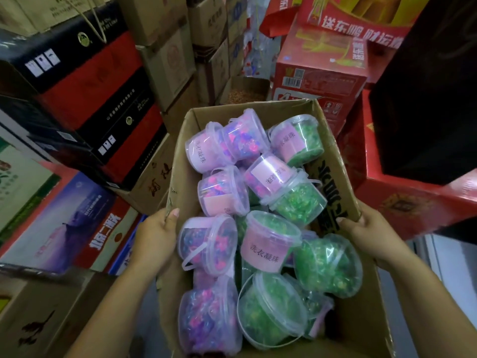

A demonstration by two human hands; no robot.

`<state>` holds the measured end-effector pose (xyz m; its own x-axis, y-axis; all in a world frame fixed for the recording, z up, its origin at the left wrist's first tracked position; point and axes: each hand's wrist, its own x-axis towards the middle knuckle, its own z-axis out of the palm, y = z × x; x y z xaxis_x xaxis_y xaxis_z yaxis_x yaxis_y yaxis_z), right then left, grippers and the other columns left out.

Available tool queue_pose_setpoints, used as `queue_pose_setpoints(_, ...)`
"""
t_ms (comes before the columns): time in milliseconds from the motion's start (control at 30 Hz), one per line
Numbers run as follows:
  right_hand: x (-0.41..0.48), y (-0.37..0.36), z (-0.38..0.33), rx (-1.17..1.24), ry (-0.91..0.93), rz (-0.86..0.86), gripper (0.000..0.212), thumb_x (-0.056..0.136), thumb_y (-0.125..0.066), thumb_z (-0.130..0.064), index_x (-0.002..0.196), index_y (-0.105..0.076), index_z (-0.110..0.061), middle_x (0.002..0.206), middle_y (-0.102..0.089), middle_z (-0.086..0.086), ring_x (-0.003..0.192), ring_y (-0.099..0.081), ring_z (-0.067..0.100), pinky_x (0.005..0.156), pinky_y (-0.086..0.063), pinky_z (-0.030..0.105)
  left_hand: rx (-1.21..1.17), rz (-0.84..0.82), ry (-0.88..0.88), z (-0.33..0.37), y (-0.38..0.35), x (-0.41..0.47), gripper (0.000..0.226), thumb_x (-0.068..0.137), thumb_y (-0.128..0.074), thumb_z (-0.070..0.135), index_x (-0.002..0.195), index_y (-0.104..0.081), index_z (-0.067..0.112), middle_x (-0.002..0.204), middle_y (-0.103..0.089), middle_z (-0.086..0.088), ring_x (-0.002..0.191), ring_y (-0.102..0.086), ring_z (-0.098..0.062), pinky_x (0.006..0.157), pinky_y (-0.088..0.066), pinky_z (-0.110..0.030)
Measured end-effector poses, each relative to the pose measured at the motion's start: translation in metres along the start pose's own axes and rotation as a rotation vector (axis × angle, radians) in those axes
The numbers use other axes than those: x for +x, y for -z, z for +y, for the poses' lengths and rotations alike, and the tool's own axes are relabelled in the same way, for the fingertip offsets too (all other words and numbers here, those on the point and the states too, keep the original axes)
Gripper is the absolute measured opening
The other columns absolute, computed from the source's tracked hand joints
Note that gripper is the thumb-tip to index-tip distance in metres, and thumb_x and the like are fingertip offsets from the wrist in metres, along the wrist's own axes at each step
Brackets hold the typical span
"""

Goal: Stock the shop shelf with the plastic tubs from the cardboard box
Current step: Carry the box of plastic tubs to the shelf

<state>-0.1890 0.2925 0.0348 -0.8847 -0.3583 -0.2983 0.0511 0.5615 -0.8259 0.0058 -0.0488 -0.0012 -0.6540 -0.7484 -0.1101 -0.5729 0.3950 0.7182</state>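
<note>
No shelf is shown among the stacked cartons (90, 99). The cardboard box (333, 177) is held with its long axis running away from the person. The plastic tubs (268, 244) are heaped inside, between the hands. The left hand (154, 239) is curled over the left wall, the right hand (366, 233) over the right wall; a purple tub (209, 244) lies just beside the left hand.

You have one view, the head camera, facing forward and steeply down. It sits close over the box (232, 113), which fills the middle and bottom of the frame. Your left hand (154, 236) and right hand (366, 233) show at either side of it, arms running off the lower edge — the wide lens bends the cartons (103, 99) round the edges.
</note>
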Motion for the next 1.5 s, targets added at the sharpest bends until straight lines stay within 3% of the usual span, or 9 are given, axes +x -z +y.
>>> queue_pose_setpoints(200,-0.037,-0.006,0.012,0.025,-0.021,0.051,0.051,0.100,-0.057,-0.008,0.136,-0.052,-0.044,0.116,-0.069,0.019,0.111,-0.063,0.043,0.101,-0.049,0.055,0.026,-0.016,-0.102,-0.004,0.014,-0.012,0.033,0.104,-0.049,0.029,0.091,-0.068,0.005,0.080,-0.069,-0.013,0.067,-0.055,-0.012,0.058,-0.038,-0.021)
queue_pose_setpoints(367,-0.082,-0.007,0.016,0.064,0.009,0.100,0.050,0.100,-0.056,-0.005,0.140,-0.051,-0.034,0.116,-0.071,-0.008,0.110,-0.066,0.015,0.104,-0.048,0.045,0.014,-0.013,-0.198,-0.009,0.026,-0.035,0.033,0.103,-0.050,0.030,0.091,-0.068,0.005,0.084,-0.071,-0.012,0.080,-0.063,-0.029,0.066,-0.046,-0.035)
queue_pose_setpoints(533,-0.140,-0.006,0.029,0.077,0.019,0.149,0.045,0.099,-0.058,-0.006,0.131,-0.054,-0.038,0.116,-0.069,-0.012,0.111,-0.065,0.016,0.105,-0.047,0.045,0.005,-0.034,-0.218,-0.013,0.037,-0.080,0.032,0.103,-0.049,0.030,0.094,-0.070,0.008,0.084,-0.071,-0.011,0.079,-0.063,-0.028,0.067,-0.045,-0.035)
queue_pose_setpoints(667,-0.206,-0.002,0.051,0.086,-0.008,0.181,0.037,0.099,-0.058,-0.007,0.117,-0.059,-0.040,0.102,-0.074,-0.014,0.095,-0.071,0.007,0.093,-0.054,0.039,0.016,-0.055,-0.240,-0.018,0.042,-0.137,0.033,0.103,-0.048,0.029,0.089,-0.068,0.008,0.077,-0.068,-0.013,0.067,-0.058,-0.017,0.060,-0.040,-0.026)
queue_pose_setpoints(733,-0.248,0.000,0.063,0.102,-0.032,0.217,0.034,0.099,-0.058,-0.005,0.118,-0.060,-0.034,0.098,-0.074,-0.015,0.085,-0.070,-0.003,0.080,-0.056,0.027,0.010,-0.069,-0.265,-0.025,0.041,-0.168,0.034,0.103,-0.048,0.030,0.087,-0.068,0.008,0.076,-0.069,-0.013,0.070,-0.061,-0.023,0.064,-0.046,-0.033)
queue_pose_setpoints(800,-0.292,-0.001,0.080,0.139,-0.066,0.244,0.033,0.099,-0.056,-0.004,0.113,-0.061,-0.033,0.091,-0.076,-0.012,0.080,-0.072,0.000,0.068,-0.057,0.019,0.003,-0.113,-0.283,-0.035,0.038,-0.195,0.033,0.103,-0.048,0.031,0.086,-0.068,0.012,0.074,-0.068,-0.009,0.072,-0.063,-0.026,0.067,-0.048,-0.038)
queue_pose_setpoints(1133,-0.479,-0.008,0.164,0.243,-0.290,0.505,0.025,0.098,-0.056,-0.004,0.107,-0.064,-0.026,0.085,-0.076,-0.006,0.072,-0.071,0.001,0.059,-0.053,0.022,0.084,-0.344,-0.519,-0.014,0.014,-0.299,0.029,0.102,-0.052,0.021,0.078,-0.062,0.009,0.064,-0.056,-0.001,0.060,-0.050,-0.020,0.053,-0.031,-0.033)
queue_pose_setpoints(1333,-0.571,-0.006,0.189,0.310,-0.426,0.776,0.021,0.097,-0.057,-0.002,0.108,-0.063,-0.018,0.084,-0.073,-0.007,0.064,-0.067,-0.003,0.050,-0.046,0.011,0.094,-0.538,-0.741,0.027,-0.037,-0.332,0.028,0.102,-0.053,0.022,0.080,-0.064,0.008,0.076,-0.069,-0.014,0.073,-0.061,-0.034,0.066,-0.045,-0.041)
queue_pose_setpoints(1500,-0.638,-0.029,0.199,0.379,-0.571,0.998,0.022,0.099,-0.056,-0.006,0.113,-0.061,-0.022,0.084,-0.073,-0.004,0.065,-0.068,0.002,0.051,-0.049,0.018,0.120,-0.759,-0.932,0.069,-0.087,-0.364,0.033,0.102,-0.052,0.025,0.079,-0.064,0.004,0.073,-0.068,-0.014,0.074,-0.062,-0.037,0.070,-0.050,-0.048)
